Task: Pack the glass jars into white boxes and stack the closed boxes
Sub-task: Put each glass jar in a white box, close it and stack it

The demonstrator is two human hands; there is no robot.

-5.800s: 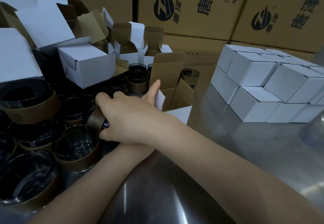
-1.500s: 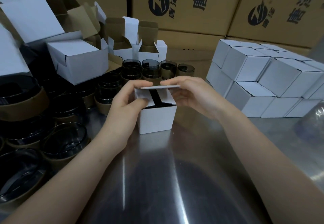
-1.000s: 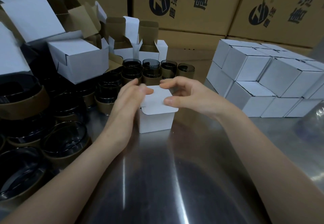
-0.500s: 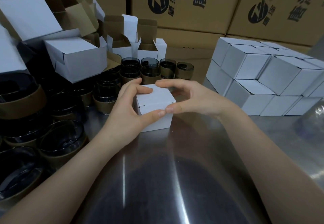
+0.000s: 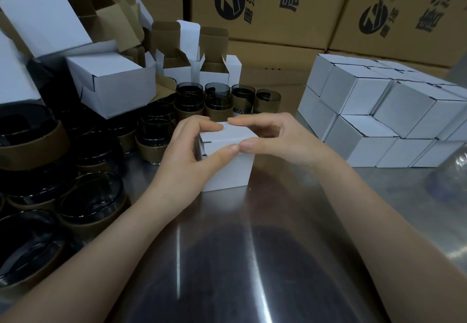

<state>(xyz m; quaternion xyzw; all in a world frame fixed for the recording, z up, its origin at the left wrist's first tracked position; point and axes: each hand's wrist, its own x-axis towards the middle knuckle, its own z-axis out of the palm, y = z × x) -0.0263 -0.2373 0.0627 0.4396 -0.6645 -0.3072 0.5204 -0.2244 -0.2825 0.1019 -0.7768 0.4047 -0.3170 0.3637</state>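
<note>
A small white box (image 5: pixel 227 171) stands on the steel table (image 5: pixel 252 259) in the middle, its lid folded down. My left hand (image 5: pixel 184 156) grips its left side, thumb on the front top edge and fingers on the back edge. From the right, my right hand (image 5: pixel 267 137) pinches the lid with thumb in front and fingers behind. Whatever is inside the box is hidden. Several dark glass jars with brown bands (image 5: pixel 217 100) crowd the left side and the area behind the box. A stack of closed white boxes (image 5: pixel 379 113) sits at the right.
Open white boxes with brown insides (image 5: pixel 177 54) and a closed one (image 5: pixel 113 82) pile up at the back left. Large printed cardboard cartons (image 5: pixel 265 6) wall off the back. A clear plastic object (image 5: pixel 454 171) shows at the right edge.
The lid has gone from open to folded flat on the box. Both hands have tightened on the top edges and now pinch the lid down.
</note>
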